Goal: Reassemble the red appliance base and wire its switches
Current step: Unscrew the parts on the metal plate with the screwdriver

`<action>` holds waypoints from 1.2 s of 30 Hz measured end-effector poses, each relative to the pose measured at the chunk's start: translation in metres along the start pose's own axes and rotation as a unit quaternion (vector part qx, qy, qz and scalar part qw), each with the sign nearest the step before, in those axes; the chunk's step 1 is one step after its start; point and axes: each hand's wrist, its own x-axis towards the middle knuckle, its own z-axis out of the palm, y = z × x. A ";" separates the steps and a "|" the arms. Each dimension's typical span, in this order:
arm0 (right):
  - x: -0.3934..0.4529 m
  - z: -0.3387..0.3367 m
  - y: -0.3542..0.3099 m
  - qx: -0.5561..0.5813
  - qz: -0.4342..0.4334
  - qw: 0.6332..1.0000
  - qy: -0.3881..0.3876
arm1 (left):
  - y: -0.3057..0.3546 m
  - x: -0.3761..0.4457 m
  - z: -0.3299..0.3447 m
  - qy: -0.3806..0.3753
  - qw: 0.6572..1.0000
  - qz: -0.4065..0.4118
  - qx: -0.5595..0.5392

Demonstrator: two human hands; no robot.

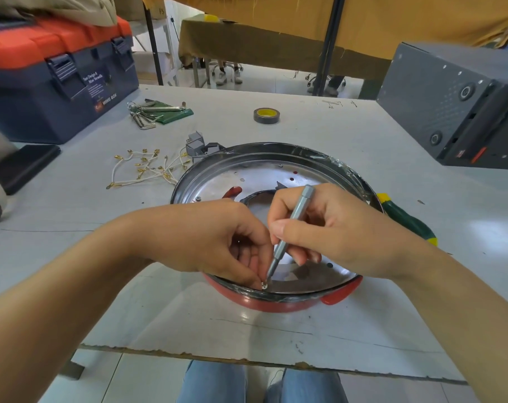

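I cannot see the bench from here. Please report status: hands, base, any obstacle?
Left hand pinches screw at near rim. Right hand holds bit shaft, tip on screw. Red base flat on table. No obstacle seen.

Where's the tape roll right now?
In the head view the tape roll lies flat on the table, beyond the red base, slightly right of centre, with the hex keys to its left.

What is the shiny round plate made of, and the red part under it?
The round plate looks like bare polished metal: it mirrors light and has punched holes. The red base seems glossy plastic or painted metal; its smooth shine alone cannot settle which.
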 end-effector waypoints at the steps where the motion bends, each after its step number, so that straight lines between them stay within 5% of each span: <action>1: 0.000 0.000 0.000 -0.009 0.002 1.000 -0.001 | 0.000 0.000 0.000 0.001 1.000 0.002 0.001; 22: -0.003 -0.007 -0.016 -0.097 -0.015 0.994 -0.051 | -0.001 -0.002 0.001 0.013 1.000 0.011 0.022; 36: 0.013 -0.017 -0.048 -0.276 -0.051 0.956 -0.085 | 0.000 -0.004 0.002 0.023 0.999 0.011 0.036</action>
